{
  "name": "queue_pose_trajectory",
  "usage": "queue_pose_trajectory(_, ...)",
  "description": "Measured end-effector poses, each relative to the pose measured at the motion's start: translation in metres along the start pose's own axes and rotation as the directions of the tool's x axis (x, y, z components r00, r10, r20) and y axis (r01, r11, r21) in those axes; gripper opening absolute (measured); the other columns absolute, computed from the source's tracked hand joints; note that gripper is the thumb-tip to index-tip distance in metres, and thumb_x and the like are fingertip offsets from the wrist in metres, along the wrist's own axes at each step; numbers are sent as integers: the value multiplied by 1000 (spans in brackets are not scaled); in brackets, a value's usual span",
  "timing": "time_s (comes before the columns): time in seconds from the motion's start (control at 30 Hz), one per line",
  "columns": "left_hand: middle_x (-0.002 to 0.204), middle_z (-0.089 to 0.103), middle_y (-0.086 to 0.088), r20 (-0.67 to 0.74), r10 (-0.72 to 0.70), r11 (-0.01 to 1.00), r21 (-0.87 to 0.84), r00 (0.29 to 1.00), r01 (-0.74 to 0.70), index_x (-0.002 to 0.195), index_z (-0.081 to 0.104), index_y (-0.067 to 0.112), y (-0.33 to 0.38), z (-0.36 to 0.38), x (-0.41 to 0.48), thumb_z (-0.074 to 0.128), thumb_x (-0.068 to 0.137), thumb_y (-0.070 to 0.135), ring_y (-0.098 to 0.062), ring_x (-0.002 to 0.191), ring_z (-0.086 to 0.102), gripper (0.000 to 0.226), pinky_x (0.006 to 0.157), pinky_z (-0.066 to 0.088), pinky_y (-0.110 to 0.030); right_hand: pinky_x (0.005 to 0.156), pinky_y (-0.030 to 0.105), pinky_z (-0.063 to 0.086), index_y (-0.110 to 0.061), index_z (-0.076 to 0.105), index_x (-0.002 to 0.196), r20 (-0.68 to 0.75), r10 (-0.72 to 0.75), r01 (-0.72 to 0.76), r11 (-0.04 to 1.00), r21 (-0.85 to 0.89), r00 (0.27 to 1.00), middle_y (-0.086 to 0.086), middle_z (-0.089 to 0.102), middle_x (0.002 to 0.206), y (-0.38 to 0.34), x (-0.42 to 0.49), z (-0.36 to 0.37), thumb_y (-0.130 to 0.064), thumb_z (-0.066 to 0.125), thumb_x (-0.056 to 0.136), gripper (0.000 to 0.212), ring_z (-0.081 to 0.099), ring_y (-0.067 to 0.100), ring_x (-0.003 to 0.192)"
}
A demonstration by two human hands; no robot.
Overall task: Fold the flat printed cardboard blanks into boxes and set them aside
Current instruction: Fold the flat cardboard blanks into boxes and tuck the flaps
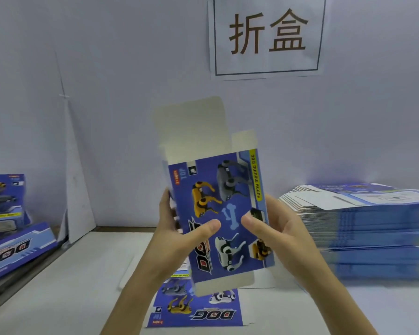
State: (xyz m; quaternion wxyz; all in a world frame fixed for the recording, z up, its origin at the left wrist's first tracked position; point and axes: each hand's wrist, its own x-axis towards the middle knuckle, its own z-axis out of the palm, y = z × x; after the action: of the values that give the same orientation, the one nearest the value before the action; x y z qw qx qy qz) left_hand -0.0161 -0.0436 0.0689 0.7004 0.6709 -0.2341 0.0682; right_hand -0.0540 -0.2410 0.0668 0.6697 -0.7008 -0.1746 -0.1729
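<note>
Blank (223, 213), seemingly part-opened, held upright in the air above the table (70, 274), printed face toward the camera, plain top flap (191, 126) standing up, bottom flap (225, 284) hanging. Gripped at its left edge by the left hand (179, 235) and at its right edge by the right hand (273, 228), thumbs pressed on the print, fingers curled behind.

Step in hand, probably: squaring the sleeve into a tube. To do well: push the two side creases toward each other, evenly, until square; keep thumbs off the fold lines; leave both flaps free until then, tuck afterwards. Thin card, likely to buckle if squeezed mid-panel.

Around: flat blank (196, 308) lying on the table directly below; tall stack (373, 226) of blanks at right, near the right forearm; finished boxes (5, 201) at left; sign (266, 35) on the wall behind.

In the way: little, by appearance. Stack close enough to catch an elbow; flat blank under the likeliest spot for resting the work.
</note>
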Motion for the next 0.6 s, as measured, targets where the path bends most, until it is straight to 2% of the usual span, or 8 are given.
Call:
queue_pose_trajectory(0.07, 100, 70, 20, 66, -2, 1000, 3, 998, 2, 125, 40, 38, 0, -2, -3, 89, 62, 34, -5, 90, 70, 79, 59, 54, -15, 78, 32, 60, -37, 50, 128, 13, -1, 1, 1000, -3, 1000, -9, 67, 121, 0, 0, 2, -44, 76, 75, 59, 65, 14, 113)
queue_pose_trajectory(0.13, 102, 72, 15, 144, -12, 1000, 7, 989, 11, 121, 44, 33, 2, -6, -6, 84, 55, 38, -9, 91, 71, 78, 61, 54, -16, 95, 42, 54, -45, 42, 135, 4, -13, 13, 1000, -10, 1000, -11, 57, 136, -1, -1, 1, -51, 74, 67, 76, 57, 16, 125)
queue_pose_trajectory(0.2, 105, 72, 10, 180, -42, 999, -22, 983, 47, 121, 46, 36, 2, -10, -7, 84, 47, 49, -15, 92, 72, 85, 64, 56, -20, 103, 35, 48, -55, 35, 138, -5, -53, 53, 998, -37, 999, -21, 48, 142, -4, -3, -1, -58, 71, 60, 86, 48, 6, 132)
queue_pose_trajectory(0.27, 107, 73, 3, 187, -100, 989, -89, 977, 118, 120, 49, 39, 0, -11, -7, 85, 43, 60, -21, 92, 72, 88, 65, 57, -25, 97, 23, 48, -65, 32, 134, -3, -98, 98, 993, -59, 995, -34, 42, 138, -8, -5, -2, -60, 70, 60, 84, 49, -7, 126)
queue_pose_trajectory(0.37, 101, 74, -5, 208, -173, 971, -126, 963, 202, 119, 51, 35, -2, -14, -6, 86, 35, 65, -26, 84, 73, 96, 62, 58, -29, 84, 24, 55, -64, 27, 138, 35, -134, 137, 981, -138, 990, -30, 43, 141, -12, -8, -3, -60, 68, 64, 84, 57, -1, 118)
queue_pose_trajectory(0.47, 96, 75, -5, 275, -198, 971, -79, 941, 227, 117, 50, 34, -2, -19, -7, 87, 30, 67, -25, 80, 74, 99, 60, 58, -27, 72, 4, 48, -67, 19, 138, 12, -206, 203, 952, -231, 979, -55, 32, 130, -17, -12, -3, -61, 65, 65, 86, 46, -27, 108)
queue_pose_trajectory(0.5, 94, 75, -4, 293, -204, 970, -68, 934, 233, 115, 50, 33, -1, -20, -8, 88, 29, 67, -24, 79, 74, 99, 59, 57, -26, 69, 2, 46, -66, 16, 140, 8, -233, 227, 939, -258, 973, -59, 28, 128, -19, -13, -4, -60, 64, 66, 88, 44, -31, 106)
queue_pose_trajectory(0.6, 93, 75, -3, 315, -200, 973, -48, 928, 226, 112, 52, 33, 0, -22, -9, 87, 29, 67, -23, 79, 74, 96, 59, 57, -25, 66, 12, 54, -67, 16, 140, 32, -280, 277, 912, -302, 959, -51, 33, 134, -21, -15, -5, -58, 64, 67, 88, 49, -21, 111)
